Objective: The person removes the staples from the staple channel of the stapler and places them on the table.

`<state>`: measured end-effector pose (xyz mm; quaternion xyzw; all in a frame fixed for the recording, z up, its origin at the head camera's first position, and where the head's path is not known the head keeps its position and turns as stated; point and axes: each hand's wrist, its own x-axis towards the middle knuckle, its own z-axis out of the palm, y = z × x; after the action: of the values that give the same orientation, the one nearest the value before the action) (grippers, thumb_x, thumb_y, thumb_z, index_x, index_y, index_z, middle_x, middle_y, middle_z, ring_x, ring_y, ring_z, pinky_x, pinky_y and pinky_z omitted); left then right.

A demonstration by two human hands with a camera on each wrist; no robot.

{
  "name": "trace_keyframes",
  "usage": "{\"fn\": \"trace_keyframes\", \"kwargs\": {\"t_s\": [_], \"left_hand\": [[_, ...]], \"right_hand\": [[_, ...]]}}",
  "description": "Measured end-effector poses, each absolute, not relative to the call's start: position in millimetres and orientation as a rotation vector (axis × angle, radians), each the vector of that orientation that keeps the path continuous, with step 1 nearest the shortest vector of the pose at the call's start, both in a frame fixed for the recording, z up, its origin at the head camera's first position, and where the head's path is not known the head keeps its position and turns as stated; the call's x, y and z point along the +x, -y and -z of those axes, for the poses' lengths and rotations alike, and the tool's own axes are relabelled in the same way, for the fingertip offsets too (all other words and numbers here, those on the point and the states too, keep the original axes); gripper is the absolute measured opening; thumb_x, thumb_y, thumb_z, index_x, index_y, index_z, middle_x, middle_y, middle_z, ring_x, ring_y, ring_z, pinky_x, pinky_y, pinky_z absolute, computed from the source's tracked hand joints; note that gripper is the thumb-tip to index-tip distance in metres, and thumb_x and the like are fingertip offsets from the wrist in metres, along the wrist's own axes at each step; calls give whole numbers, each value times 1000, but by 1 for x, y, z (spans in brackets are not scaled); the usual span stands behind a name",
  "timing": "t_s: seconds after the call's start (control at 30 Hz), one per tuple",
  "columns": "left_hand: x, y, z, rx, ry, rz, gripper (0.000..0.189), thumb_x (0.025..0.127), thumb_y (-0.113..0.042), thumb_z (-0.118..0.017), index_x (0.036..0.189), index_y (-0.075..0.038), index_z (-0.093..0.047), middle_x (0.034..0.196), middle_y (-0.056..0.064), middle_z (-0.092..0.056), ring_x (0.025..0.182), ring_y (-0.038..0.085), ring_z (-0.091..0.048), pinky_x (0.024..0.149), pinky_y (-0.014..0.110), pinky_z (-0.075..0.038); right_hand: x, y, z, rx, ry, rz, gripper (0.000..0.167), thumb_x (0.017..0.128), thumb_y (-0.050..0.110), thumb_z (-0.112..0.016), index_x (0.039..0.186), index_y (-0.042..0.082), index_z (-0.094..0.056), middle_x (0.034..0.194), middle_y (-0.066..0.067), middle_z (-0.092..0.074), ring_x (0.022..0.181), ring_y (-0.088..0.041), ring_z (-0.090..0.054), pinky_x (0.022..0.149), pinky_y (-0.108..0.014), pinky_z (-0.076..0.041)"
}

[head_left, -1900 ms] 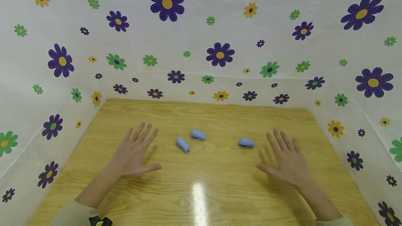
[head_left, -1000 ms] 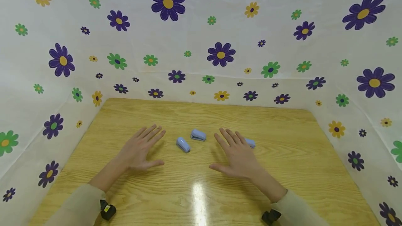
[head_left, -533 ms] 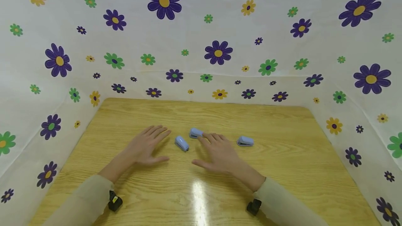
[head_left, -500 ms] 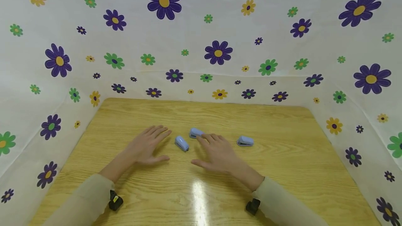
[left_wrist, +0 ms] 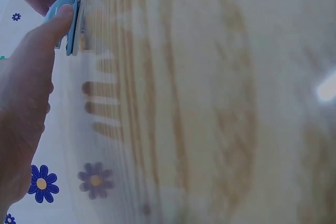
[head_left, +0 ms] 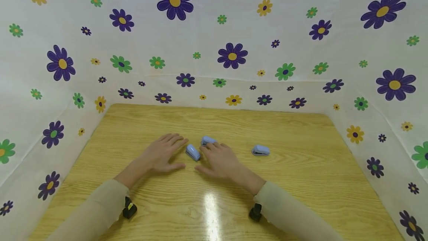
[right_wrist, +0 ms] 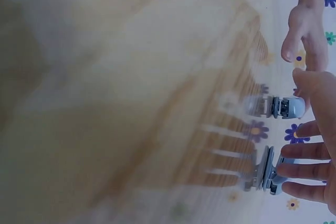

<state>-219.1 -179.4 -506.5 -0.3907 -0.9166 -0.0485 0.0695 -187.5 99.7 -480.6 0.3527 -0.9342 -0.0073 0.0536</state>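
Three light-blue mini staplers lie on the wooden table. In the head view my left hand (head_left: 162, 154) hovers just left of the near stapler (head_left: 193, 152), fingers extended and thumb apart. My right hand (head_left: 220, 161) is on that stapler's other side, its fingers overlapping the front of the second stapler (head_left: 208, 141). The third stapler (head_left: 260, 150) lies off to the right. From the left wrist, my thumb overlaps a stapler (left_wrist: 72, 30). The right wrist view shows the fingers (right_wrist: 304, 171) spread, with staplers beyond them.
White cloth walls (head_left: 214, 32) printed with flowers enclose the table (head_left: 294, 189) at the back and sides. A black wrist camera (head_left: 129, 208) sits at the left sleeve and another black camera (head_left: 255, 213) at the right one. Light glares off the table's front middle.
My right hand has swept left from beside the third stapler to the middle pair. The left hand has edged right toward the near stapler. All three staplers keep their places.
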Motion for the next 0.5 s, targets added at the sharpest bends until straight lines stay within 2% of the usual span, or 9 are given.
{"fn": "trace_keyframes", "kwargs": {"t_s": [0.17,0.37,0.5], "left_hand": [[-224,175,508,-1181,2761,129,86,94,-70,-62,157,-13,-48,151,12,-59,142,35,-54,120,55,-43],[-230,169,509,-1217,2730,106,78,97,-66,-62,153,-13,-53,144,11,-62,136,34,-59,116,53,-47],[-232,166,511,-1239,2687,79,72,98,-62,-63,149,-11,-57,140,11,-64,133,33,-61,113,52,-50]], "right_hand": [[-194,-94,483,1094,2827,37,60,102,62,-57,138,15,-65,131,-4,-72,120,-23,-70,97,-41,-60],[-200,-90,485,1129,2801,61,44,103,53,-61,124,16,-68,117,-2,-74,104,-18,-71,86,-36,-61],[-202,-89,486,1148,2761,84,39,103,51,-63,118,15,-71,114,-2,-75,98,-17,-72,81,-33,-62]]}}
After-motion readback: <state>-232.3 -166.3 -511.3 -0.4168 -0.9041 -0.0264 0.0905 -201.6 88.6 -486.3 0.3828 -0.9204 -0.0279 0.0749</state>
